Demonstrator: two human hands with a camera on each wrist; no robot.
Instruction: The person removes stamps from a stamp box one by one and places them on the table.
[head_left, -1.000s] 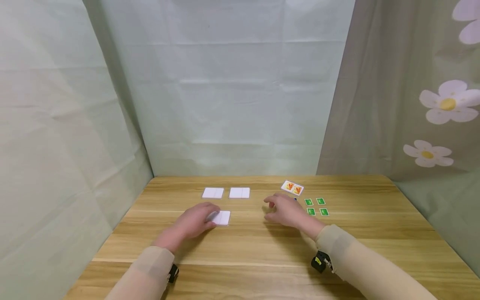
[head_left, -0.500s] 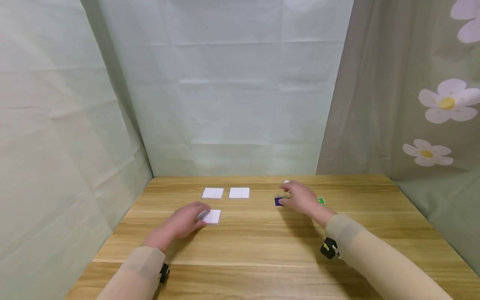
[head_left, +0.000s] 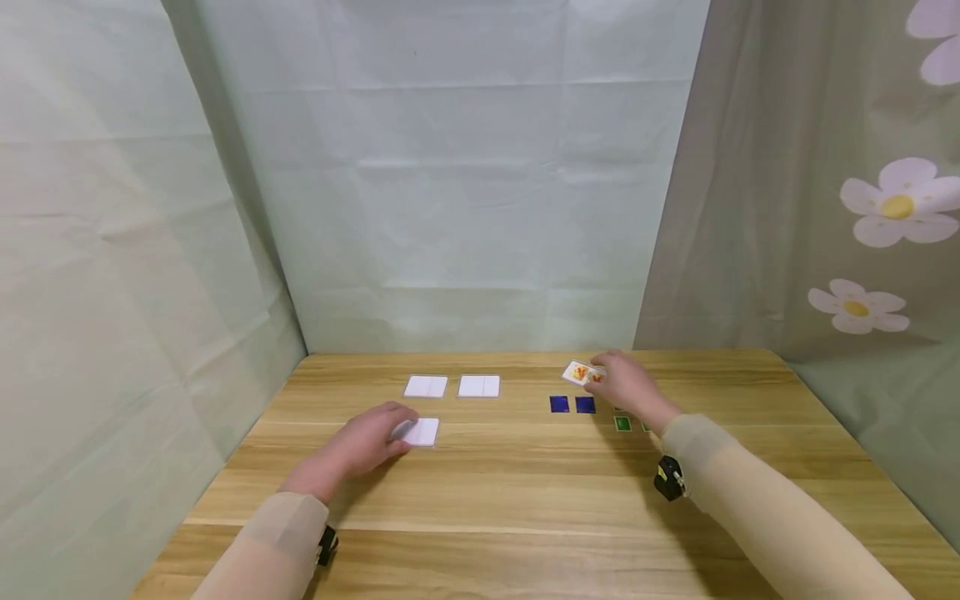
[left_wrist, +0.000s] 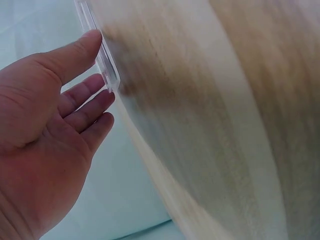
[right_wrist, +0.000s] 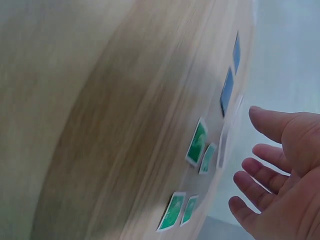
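Note:
My left hand (head_left: 366, 442) holds a flat white two-part card holder (head_left: 422, 432) by its left end on the wooden table. In the left wrist view its clear plastic edge (left_wrist: 107, 67) shows at the thumb and fingertips. Over on the right, my right hand (head_left: 630, 387) is at a white card with two orange-and-yellow pictures (head_left: 577, 372), covering its right end. The right wrist view shows the fingers of that hand (right_wrist: 280, 175) spread and loosely bent, with the card's edge (right_wrist: 225, 145) beyond the thumb tip.
Two more white holders (head_left: 426, 386) lie side by side toward the back. Two dark blue square cards (head_left: 558, 404) sit in front of the picture card. Several green square cards (right_wrist: 172, 212) lie below the right hand, partly hidden in the head view. A pale curtain (head_left: 480, 208) hangs behind the table.
My right hand has moved right and back to the picture card, uncovering the two blue cards. My left hand has slid the white holder a little to the left.

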